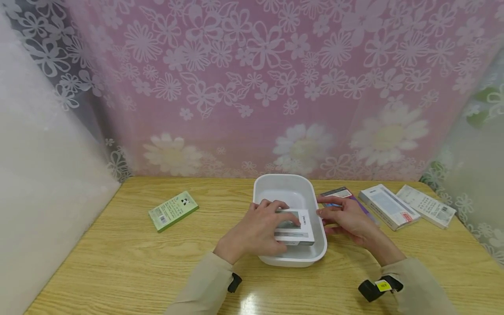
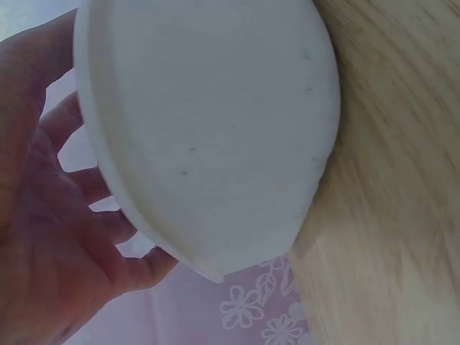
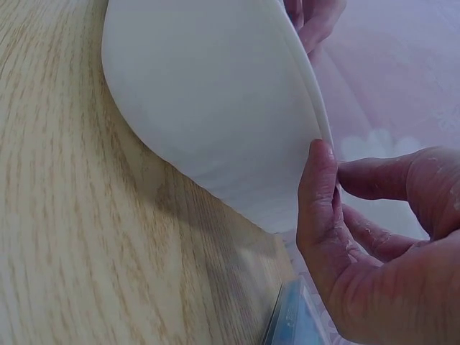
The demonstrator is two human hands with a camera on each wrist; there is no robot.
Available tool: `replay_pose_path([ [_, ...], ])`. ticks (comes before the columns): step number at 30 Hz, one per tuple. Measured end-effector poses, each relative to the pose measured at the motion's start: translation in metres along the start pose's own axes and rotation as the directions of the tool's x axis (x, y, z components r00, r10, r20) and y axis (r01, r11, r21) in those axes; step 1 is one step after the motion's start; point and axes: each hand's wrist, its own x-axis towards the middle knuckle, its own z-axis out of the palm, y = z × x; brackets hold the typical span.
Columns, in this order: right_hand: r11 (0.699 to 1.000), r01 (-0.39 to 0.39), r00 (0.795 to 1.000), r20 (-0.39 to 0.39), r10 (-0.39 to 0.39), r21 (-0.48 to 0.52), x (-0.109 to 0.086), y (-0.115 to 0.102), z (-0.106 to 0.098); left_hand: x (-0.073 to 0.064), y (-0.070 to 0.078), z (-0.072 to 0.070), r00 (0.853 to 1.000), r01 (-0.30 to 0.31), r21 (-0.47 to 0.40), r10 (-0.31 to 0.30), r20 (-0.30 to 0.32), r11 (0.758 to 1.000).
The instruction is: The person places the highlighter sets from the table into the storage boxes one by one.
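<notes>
Wooden table [image 1: 118, 267]; left hand [image 1: 256, 227] arched over box [image 1: 307, 229].

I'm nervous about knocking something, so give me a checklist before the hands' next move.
1. Tub steadied: ok, the right hand pinches its rim.
2. Grey-and-white box within the rim: ok, the left hand is on it.
3. That box flat on the tub's floor: cannot tell.
4. Both hands free: not ok.
5. Green box clear of the hands: ok, apart at left.
6. Purple box untouched: cannot tell.
</notes>
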Motion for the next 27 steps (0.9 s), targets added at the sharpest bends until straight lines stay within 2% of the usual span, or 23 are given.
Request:
replay_pose_path([
  [10,1.000,-0.003,1.000,0.003,0.003,0.008,0.001,0.001,0.000,0.006,-0.002,0.008,1.000,0.017,0.000,-0.017,0.024,1.000],
  [19,1.000,-0.008,1.000,-0.001,0.008,0.018,0.000,0.001,0.001,0.013,0.000,0.015,0.995,0.031,0.005,-0.031,0.091,1.000],
  [27,1.000,-0.007,1.000,-0.010,0.007,0.013,0.001,0.002,0.000,0.015,0.001,0.019,0.992,0.047,0.020,-0.049,0.114,0.999],
])
